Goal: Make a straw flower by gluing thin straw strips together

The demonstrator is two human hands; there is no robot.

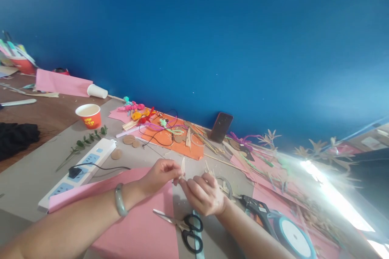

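Above the grey table [27, 186], a pale strip [183, 165] is pinched upright by the left hand [164, 172], perhaps for fine control; the right hand [203, 194] is curled alongside; whether anything is gripped there cannot be told.

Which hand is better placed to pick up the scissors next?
Right, I'd say: the right hand is nearer the black scissor handles, while the left hand is nearer the blades. Left also seems to pinch a pale strip; right's grip is unclear.

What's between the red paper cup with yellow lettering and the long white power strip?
Green leafy sprig, lying on the grey surface; shows in the head view.
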